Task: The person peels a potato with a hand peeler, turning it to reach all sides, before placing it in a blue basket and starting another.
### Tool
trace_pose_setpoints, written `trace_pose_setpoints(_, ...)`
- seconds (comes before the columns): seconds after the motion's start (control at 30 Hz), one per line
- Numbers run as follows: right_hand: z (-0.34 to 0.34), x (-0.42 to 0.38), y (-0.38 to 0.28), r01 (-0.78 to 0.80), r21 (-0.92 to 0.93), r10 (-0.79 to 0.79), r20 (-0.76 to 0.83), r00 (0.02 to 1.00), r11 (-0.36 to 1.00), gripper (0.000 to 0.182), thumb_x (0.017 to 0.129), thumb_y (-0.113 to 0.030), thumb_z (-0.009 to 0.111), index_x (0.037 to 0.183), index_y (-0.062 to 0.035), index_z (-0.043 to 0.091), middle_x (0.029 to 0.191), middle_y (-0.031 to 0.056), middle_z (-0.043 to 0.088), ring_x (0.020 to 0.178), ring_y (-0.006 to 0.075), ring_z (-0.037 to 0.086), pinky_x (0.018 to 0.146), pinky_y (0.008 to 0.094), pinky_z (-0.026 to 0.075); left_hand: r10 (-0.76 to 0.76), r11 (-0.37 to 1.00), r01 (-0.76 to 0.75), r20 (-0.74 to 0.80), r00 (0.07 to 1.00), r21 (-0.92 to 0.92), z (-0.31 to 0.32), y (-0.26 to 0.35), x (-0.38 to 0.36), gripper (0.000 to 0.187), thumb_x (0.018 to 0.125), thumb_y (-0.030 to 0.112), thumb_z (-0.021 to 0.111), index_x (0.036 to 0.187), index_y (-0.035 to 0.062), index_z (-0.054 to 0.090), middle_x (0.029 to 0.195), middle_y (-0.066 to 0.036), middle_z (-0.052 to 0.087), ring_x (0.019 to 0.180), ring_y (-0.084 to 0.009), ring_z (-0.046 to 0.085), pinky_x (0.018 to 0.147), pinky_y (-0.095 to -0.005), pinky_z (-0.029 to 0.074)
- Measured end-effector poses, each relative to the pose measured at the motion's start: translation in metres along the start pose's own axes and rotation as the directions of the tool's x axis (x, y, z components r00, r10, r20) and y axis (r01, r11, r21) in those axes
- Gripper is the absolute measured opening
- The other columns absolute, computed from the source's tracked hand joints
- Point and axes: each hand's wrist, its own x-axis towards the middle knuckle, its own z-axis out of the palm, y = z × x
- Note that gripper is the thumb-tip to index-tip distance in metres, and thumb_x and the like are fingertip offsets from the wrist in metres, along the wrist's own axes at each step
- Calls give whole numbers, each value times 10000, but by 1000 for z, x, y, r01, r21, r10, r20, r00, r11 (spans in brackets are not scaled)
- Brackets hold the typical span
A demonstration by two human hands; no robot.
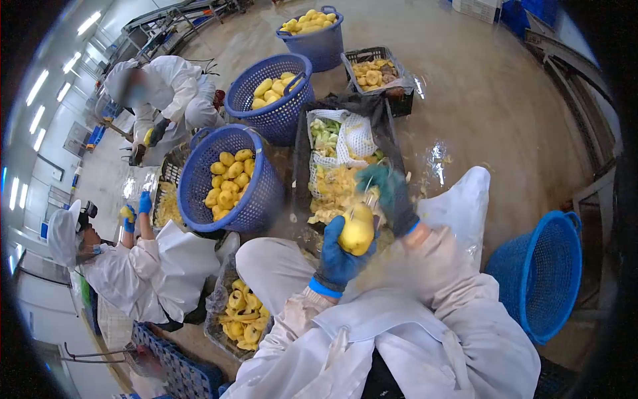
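My left hand (pixel 342 256), in a blue glove, is closed around a yellow potato (pixel 357 229) with a smooth, shiny surface. Close beside its upper end is my right hand (pixel 401 206), in a dark glove and blurred by motion. Its fingers are curled around what looks like a peeler (pixel 373 197), of which only a bit of metal shows. Beneath both hands stands a black-lined crate (pixel 392 130) with yellow peelings (pixel 335 189), a white mesh net (pixel 355 139) and pale green scraps (pixel 324 135). A teal cloth or net (pixel 375 178) lies near my right hand.
Blue baskets of yellow potatoes (pixel 227 183) stand ahead and to the left. An upright blue basket (pixel 538 276) is at my right. A crate of thick peelings (pixel 242 312) sits by my left leg, another crate (pixel 375 74) farther ahead. Two co-workers (pixel 126 279) sit at left. The floor looks wet.
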Motion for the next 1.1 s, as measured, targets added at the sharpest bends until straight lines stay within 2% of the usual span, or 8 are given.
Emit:
trace_pose_setpoints(0.13,-44,21,52,-243,865,634,-106,766,438,326,953,-298,493,956,0,624,835,58,635,718,140,592,673,257,473,54,997,-51,-58,997,50,12,2,-3,460,885,413,552,1221,101,507,1171,-107,562,1066,-255,562,848,-401,517)
trace_pose_setpoints(0.33,-3,-16,-31,-222,181,251,-159,955,958,336,966,-310,474,934,-17,634,839,54,636,718,135,585,689,262,477,59,998,-60,-34,998,-25,-1,1,11,387,907,345,550,1214,111,519,1170,-80,575,1067,-242,561,856,-396,498)
trace_pose_setpoints(0.53,-18,9,0,-216,261,311,-415,855,941,276,946,-236,494,964,10,617,787,70,628,710,148,596,701,298,485,275,961,-276,-247,929,30,9,-10,16,344,898,335,562,1180,138,536,1142,-90,588,1039,-240,564,850,-374,488)
trace_pose_setpoints(0.57,-22,13,-1,-288,667,630,-348,695,687,256,939,-215,488,963,9,610,783,79,626,720,154,600,705,288,484,284,958,-285,-204,937,25,11,-6,20,338,897,318,569,1177,131,535,1137,-87,586,1043,-236,561,864,-387,485)
trace_pose_setpoints(0.67,8,-7,-32,-270,649,469,-151,870,711,260,943,-252,508,913,-13,607,790,81,631,720,146,599,693,275,481,279,959,-282,-92,956,-17,12,-8,24,322,892,266,590,1167,109,532,1125,-78,582,1055,-225,552,903,-425,477)
trace_pose_setpoints(0.83,-1,-3,-11,-279,665,632,-373,680,693,315,972,-286,461,946,-10,610,799,72,631,706,156,612,666,272,473,367,924,-380,-181,912,-41,2,-8,29,281,902,248,583,1132,94,537,1087,-87,578,1020,-228,556,914,-419,479)
trace_pose_setpoints(1.07,-10,-10,34,-138,-16,112,-497,861,990,246,967,-204,476,945,8,598,809,79,634,663,166,598,673,280,480,418,904,-426,-127,899,-41,7,-9,25,302,877,173,617,1149,82,524,1113,-92,559,1034,-237,540,934,-435,470)
trace_pose_setpoints(1.1,-17,-10,44,-156,258,273,-522,808,954,232,958,-207,493,941,-2,601,832,81,634,674,164,594,670,278,478,397,896,-424,-191,898,-129,9,-6,22,321,876,156,615,1170,80,511,1123,-96,554,1047,-235,535,943,-430,464)
